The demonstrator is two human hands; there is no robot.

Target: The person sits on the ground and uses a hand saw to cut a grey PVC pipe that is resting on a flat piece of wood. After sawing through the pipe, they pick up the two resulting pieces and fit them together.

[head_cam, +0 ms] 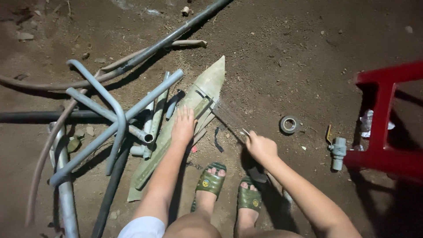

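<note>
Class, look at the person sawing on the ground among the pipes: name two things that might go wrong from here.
1. The left hand presses the pale pipe right beside the saw blade that the right hand drives; a slip might cut the fingers.
2. The feet wear open-toed sandals close to the cut, with loose pipes piled alongside; a dropped offcut or rolling pipe might hurt the toes.

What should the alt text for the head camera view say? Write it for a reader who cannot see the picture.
Seen from above, a squatting person presses the left hand on a long greenish pipe piece lying on bare dirt, while the right hand holds a thin saw blade across it. Grey pipes lie tangled to the left; a tape roll, a valve and a red stool sit to the right.
</note>
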